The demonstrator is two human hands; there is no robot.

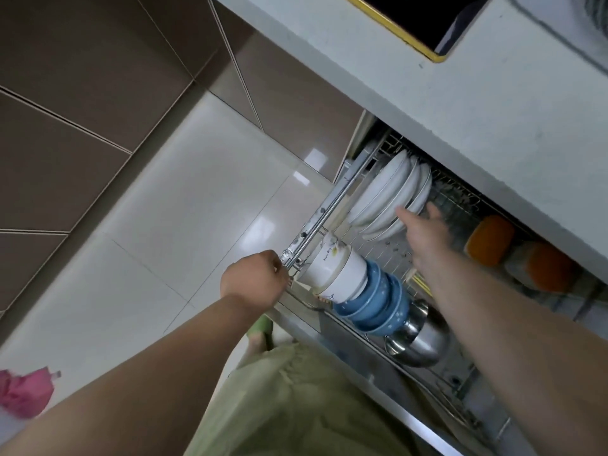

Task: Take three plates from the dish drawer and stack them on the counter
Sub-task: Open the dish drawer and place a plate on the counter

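The dish drawer (324,213) stands pulled out below the grey counter (427,103). Several white plates (388,189) stand on edge in its wire rack at the far end. My right hand (424,225) reaches over the rack with fingers spread, its fingertips at the rims of the nearest plates, holding nothing. My left hand (255,281) is closed around the metal corner of the drawer's front rail.
A stack of white and blue bowls (358,291) lies in the drawer beside steel bowls (421,340). Orange-lidded containers (490,240) sit at the right of the drawer. A black hob (411,18) with a gold rim is set in the counter. Glossy floor tiles lie to the left.
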